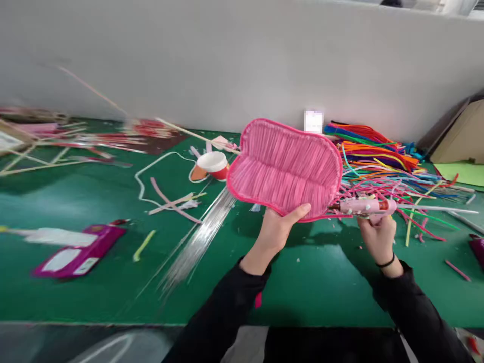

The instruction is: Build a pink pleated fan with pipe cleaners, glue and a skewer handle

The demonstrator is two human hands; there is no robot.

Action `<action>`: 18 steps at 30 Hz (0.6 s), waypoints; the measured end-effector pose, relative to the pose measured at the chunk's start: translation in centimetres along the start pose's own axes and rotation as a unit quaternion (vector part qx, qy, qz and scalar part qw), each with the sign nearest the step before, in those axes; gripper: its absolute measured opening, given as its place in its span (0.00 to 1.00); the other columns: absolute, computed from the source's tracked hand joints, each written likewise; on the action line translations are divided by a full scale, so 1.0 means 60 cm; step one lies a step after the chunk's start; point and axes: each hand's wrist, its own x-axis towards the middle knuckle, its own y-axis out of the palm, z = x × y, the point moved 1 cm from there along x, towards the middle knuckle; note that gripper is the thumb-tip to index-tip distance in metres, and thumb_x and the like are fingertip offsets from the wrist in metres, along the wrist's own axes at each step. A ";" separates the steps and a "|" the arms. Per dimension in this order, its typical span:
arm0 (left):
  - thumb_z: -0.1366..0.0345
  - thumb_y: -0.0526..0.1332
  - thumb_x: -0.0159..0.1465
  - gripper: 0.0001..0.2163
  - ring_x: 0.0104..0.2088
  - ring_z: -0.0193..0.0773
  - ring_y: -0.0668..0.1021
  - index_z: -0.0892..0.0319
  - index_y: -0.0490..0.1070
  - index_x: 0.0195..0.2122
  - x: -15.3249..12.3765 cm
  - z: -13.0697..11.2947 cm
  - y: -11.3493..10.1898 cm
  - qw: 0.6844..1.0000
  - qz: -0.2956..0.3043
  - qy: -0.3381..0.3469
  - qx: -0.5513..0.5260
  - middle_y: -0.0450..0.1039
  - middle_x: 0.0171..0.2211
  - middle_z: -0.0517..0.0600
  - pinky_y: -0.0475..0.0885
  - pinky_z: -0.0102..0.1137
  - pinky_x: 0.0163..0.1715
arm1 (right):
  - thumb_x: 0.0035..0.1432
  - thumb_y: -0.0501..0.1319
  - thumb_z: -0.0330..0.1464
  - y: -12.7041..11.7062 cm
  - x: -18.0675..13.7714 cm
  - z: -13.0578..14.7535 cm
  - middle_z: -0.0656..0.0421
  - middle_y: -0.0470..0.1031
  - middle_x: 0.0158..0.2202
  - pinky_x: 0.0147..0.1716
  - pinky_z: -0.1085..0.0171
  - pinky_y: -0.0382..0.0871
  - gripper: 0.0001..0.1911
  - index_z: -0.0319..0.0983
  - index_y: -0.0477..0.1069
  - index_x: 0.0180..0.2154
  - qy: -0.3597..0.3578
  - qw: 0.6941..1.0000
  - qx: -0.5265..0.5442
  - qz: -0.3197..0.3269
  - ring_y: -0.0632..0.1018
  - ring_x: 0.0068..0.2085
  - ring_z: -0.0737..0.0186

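Observation:
My left hand (278, 227) grips the lower edge of a pink panel made of pipe cleaners (287, 171), its thumb lying over the front. The panel has a wavy outline, a brighter pink border and a crease across its middle. In my right hand (378, 234) is a pink hot glue gun (365, 205), a clear glue stick jutting from its back. The gun's nozzle is at the panel's lower right edge; whether it touches cannot be told. A loose pink strip runs from that edge beneath the gun.
Colourful pipe cleaners (378, 151) are heaped at the right along the wall. Thin wires (204, 237) lie left of the panel, near a white cup (212, 162). A purple packet (81, 254) lies on the green table (321, 297) at left. Cardboard (459, 133) leans at far right.

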 end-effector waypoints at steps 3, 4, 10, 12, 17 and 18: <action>0.66 0.75 0.50 0.23 0.53 0.46 0.76 0.55 0.74 0.48 -0.002 -0.002 0.001 1.000 -0.003 0.001 0.000 0.76 0.50 0.50 0.70 0.42 0.58 | 0.49 0.59 0.41 0.003 -0.003 -0.006 0.67 0.47 0.12 0.17 0.68 0.50 0.24 0.44 0.47 0.13 0.011 1.000 0.004 -0.002 0.52 0.18 0.72; 0.66 0.75 0.50 0.23 0.53 0.46 0.77 0.55 0.74 0.48 -0.003 -0.004 0.001 1.000 -0.004 -0.001 -0.003 0.76 0.49 0.50 0.71 0.42 0.57 | 0.49 0.60 0.41 0.003 -0.004 -0.007 0.67 0.47 0.12 0.17 0.68 0.50 0.24 0.44 0.48 0.13 0.015 1.000 0.004 -0.006 0.52 0.18 0.72; 0.66 0.75 0.47 0.24 0.49 0.46 0.79 0.55 0.75 0.46 -0.005 -0.014 0.010 0.999 -0.003 -0.023 -0.040 0.78 0.45 0.49 0.74 0.43 0.53 | 0.48 0.61 0.41 0.001 -0.002 -0.004 0.67 0.47 0.11 0.16 0.68 0.50 0.24 0.44 0.48 0.12 0.033 0.999 0.005 -0.028 0.53 0.17 0.72; 0.67 0.75 0.47 0.24 0.48 0.46 0.79 0.55 0.75 0.46 -0.005 -0.017 0.012 0.999 -0.003 -0.024 -0.045 0.78 0.44 0.49 0.74 0.42 0.53 | 0.48 0.61 0.42 0.000 -0.001 -0.002 0.67 0.48 0.11 0.16 0.68 0.50 0.25 0.45 0.47 0.12 0.036 0.999 0.005 -0.027 0.53 0.17 0.72; 0.67 0.75 0.46 0.25 0.49 0.46 0.79 0.56 0.75 0.47 -0.006 -0.019 0.013 0.998 -0.005 -0.028 -0.048 0.78 0.44 0.50 0.74 0.43 0.53 | 0.49 0.60 0.43 0.001 0.000 -0.003 0.66 0.50 0.11 0.16 0.67 0.50 0.26 0.44 0.48 0.12 0.045 0.999 0.003 -0.023 0.54 0.16 0.72; 0.67 0.75 0.46 0.25 0.49 0.46 0.79 0.56 0.74 0.47 -0.006 -0.018 0.013 0.998 -0.005 -0.028 -0.049 0.78 0.44 0.50 0.74 0.44 0.54 | 0.49 0.61 0.43 0.001 -0.001 -0.003 0.66 0.50 0.11 0.16 0.67 0.50 0.25 0.44 0.49 0.12 0.050 0.998 0.002 -0.024 0.54 0.16 0.72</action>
